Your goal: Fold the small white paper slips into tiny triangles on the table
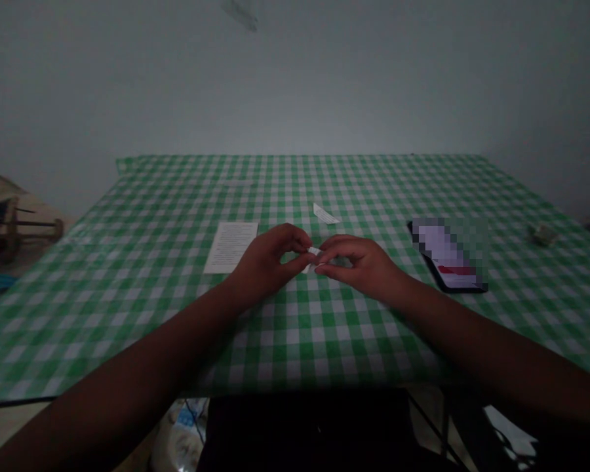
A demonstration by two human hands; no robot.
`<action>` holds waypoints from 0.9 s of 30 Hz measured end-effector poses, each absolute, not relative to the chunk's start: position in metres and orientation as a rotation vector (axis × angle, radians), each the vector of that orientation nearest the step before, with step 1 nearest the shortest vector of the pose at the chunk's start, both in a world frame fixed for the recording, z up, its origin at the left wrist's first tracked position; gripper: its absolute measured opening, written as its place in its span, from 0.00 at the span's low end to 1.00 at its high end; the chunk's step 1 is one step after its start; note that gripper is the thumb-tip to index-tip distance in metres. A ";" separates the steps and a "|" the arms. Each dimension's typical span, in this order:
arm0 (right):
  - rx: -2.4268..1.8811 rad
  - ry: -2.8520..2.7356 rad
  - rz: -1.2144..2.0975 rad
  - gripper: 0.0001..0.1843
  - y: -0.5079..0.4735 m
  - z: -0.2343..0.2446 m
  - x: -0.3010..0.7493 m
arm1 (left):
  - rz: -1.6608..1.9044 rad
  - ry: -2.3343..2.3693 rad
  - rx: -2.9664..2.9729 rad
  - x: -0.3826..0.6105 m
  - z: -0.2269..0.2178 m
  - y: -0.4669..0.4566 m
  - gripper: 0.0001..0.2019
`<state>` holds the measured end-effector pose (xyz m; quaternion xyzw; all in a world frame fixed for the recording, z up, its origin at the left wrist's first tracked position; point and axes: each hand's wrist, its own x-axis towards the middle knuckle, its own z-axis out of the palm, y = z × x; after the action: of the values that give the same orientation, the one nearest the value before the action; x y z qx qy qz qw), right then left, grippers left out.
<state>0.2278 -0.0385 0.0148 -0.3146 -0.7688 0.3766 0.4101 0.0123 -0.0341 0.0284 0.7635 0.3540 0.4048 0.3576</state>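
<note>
A small piece of white paper [315, 252] is pinched between my two hands over the middle of the table. My left hand [278, 252] holds its left side with thumb and fingertips. From the other side, the fingers of my right hand [356, 259] close on the same paper. How the paper is folded is too small and dim to tell. Just beyond my hands lies a loose paper scrap [325, 214] with print on it. Beside my left hand a printed sheet [233, 244] rests flat, its right edge partly covered by that hand.
A green and white checked cloth covers the table [295, 347]. To the right lies a phone [445, 255] with a lit, partly blurred screen. Farther right is a small crumpled object [543, 234]. A pale strip [238, 183] lies toward the back, where a wall [295, 85] rises.
</note>
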 end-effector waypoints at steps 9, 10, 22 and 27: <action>-1.018 -1.687 1.049 0.11 -0.041 0.014 0.226 | 1.050 0.714 2.379 0.012 0.028 -0.033 0.12; -1.021 -1.682 1.040 0.11 -0.042 0.013 0.225 | 1.051 0.733 2.383 0.012 0.028 -0.033 0.11; -0.943 -1.583 1.025 0.13 -0.044 0.014 0.224 | 1.063 0.775 2.049 0.013 0.022 -0.034 0.04; -0.936 -1.490 1.026 0.15 -0.042 0.012 0.222 | 0.964 0.937 1.892 0.013 0.025 -0.035 0.08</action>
<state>0.2225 -0.0418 0.0119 -0.3912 -0.6228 0.4288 0.5247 0.0135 -0.0354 0.0255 0.7475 0.3703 0.3808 0.3989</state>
